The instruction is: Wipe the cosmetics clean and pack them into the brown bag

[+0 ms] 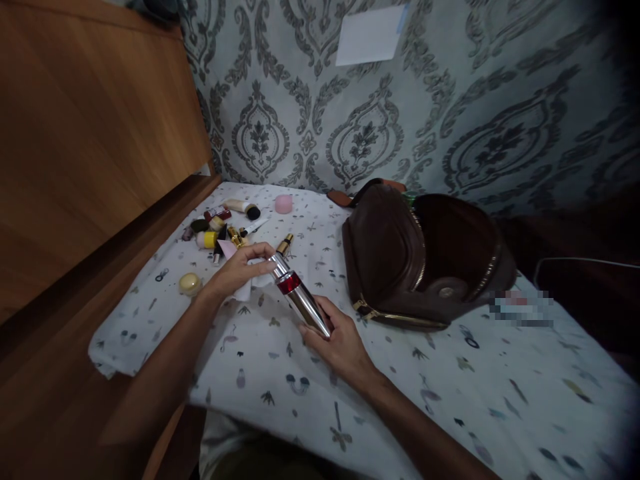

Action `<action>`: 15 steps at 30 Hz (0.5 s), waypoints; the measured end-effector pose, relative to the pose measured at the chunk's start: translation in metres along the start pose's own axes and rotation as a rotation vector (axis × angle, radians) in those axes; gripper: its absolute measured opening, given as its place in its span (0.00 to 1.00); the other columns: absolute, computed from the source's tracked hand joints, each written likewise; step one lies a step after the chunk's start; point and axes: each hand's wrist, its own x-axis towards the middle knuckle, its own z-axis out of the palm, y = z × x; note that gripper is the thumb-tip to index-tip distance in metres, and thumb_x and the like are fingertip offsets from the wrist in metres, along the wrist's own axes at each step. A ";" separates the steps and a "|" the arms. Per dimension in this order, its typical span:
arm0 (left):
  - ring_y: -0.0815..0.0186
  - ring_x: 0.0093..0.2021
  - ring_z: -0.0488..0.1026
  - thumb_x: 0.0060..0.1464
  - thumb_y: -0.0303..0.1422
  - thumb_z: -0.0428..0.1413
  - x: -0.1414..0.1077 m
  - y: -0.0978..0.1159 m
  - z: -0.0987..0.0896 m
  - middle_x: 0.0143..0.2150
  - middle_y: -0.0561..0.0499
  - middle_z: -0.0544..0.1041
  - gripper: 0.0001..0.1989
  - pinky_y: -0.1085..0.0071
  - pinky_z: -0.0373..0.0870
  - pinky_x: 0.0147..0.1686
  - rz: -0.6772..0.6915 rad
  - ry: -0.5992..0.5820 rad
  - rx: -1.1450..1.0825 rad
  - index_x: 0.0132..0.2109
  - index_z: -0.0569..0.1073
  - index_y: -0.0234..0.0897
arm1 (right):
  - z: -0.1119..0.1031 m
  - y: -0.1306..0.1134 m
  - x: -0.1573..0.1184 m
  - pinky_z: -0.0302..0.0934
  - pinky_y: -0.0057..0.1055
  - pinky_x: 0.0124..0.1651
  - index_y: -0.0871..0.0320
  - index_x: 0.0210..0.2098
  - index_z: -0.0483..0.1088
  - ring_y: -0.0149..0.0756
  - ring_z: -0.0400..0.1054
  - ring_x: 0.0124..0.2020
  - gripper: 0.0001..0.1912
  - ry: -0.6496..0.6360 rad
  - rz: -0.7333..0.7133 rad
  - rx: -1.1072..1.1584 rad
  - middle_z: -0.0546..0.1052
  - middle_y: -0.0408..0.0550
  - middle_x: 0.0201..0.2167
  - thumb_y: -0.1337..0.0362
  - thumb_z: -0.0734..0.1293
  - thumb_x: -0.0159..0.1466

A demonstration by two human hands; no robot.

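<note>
Between your two hands is the silver bottle with a red band, held tilted above the patterned cloth. Your right hand is closed around its lower part. Your left hand grips its upper end with the thumb and fingers. Under your left hand there is also a white cloth; I cannot tell if the fingers hold it. Just beyond your left fingers lies a small gold and black bottle. To the left of your left wrist sits a round yellow jar. Farther beyond this hand are a brush with dark bristles and a pink jar. To the right of your right hand, and apart from it, stands the brown bag, with its top open.
</note>
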 end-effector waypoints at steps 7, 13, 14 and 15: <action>0.57 0.45 0.72 0.50 0.47 0.62 0.000 0.000 -0.002 0.42 0.49 0.78 0.23 0.64 0.62 0.49 0.019 -0.034 -0.010 0.49 0.76 0.39 | 0.000 0.000 -0.001 0.60 0.26 0.28 0.57 0.44 0.70 0.31 0.63 0.26 0.17 -0.010 0.017 -0.001 0.70 0.41 0.27 0.60 0.65 0.56; 0.61 0.38 0.73 0.48 0.42 0.65 0.000 0.001 0.002 0.34 0.52 0.77 0.14 0.66 0.65 0.46 -0.045 0.025 -0.066 0.37 0.77 0.36 | -0.001 -0.002 -0.001 0.60 0.26 0.28 0.56 0.45 0.70 0.31 0.63 0.25 0.17 0.010 0.014 0.011 0.70 0.40 0.26 0.59 0.65 0.56; 0.60 0.40 0.73 0.48 0.41 0.65 -0.001 0.003 0.002 0.36 0.51 0.78 0.15 0.65 0.65 0.47 -0.043 0.012 -0.087 0.39 0.78 0.37 | -0.001 -0.002 -0.001 0.60 0.26 0.28 0.57 0.45 0.70 0.31 0.63 0.25 0.17 0.017 0.016 0.011 0.70 0.40 0.26 0.59 0.65 0.56; 0.59 0.42 0.74 0.47 0.41 0.65 -0.002 0.004 0.002 0.38 0.50 0.79 0.17 0.65 0.65 0.48 -0.032 0.004 -0.104 0.42 0.79 0.37 | -0.001 -0.002 0.000 0.60 0.26 0.28 0.57 0.45 0.70 0.31 0.63 0.25 0.17 0.021 0.018 0.008 0.69 0.40 0.26 0.59 0.65 0.56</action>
